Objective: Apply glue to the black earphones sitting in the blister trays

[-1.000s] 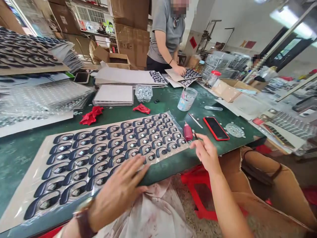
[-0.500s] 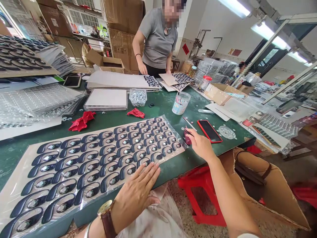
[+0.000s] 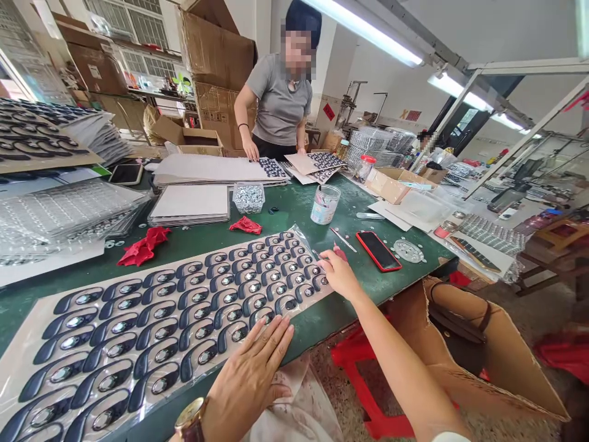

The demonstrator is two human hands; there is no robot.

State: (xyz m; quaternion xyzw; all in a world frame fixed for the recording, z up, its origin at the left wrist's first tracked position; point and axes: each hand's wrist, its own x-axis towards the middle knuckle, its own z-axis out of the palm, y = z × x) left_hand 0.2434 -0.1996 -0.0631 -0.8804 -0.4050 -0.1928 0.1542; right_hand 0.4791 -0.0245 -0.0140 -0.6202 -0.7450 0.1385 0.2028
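A long sheet of dark curved pieces with shiny round stones (image 3: 184, 301), wrapped in clear film, lies on the green table before me. My left hand (image 3: 257, 362) rests flat near its front edge, fingers stretched out, palm down. At the sheet's right end, my right hand (image 3: 339, 273) is closed in a pinch around a thin dark tool (image 3: 317, 255); its exact kind is hard to see. One piece near my left fingers has a dark centre (image 3: 291, 304) without a shiny stone. A dark red object (image 3: 339, 252) lies just behind my right hand.
A red-cased phone (image 3: 378, 250), a thin stick (image 3: 343, 240), a clear round dish (image 3: 408, 251) and a clear tub (image 3: 324, 205) stand to the right. Behind the sheet are a box of small stones (image 3: 249, 197) and red cloths (image 3: 143, 245). A co-worker (image 3: 278, 98) stands opposite.
My right hand has moved left from beside the dark red object to the sheet's right end, with the thin tool. My left hand stays flat on the sheet. The view has shifted slightly.
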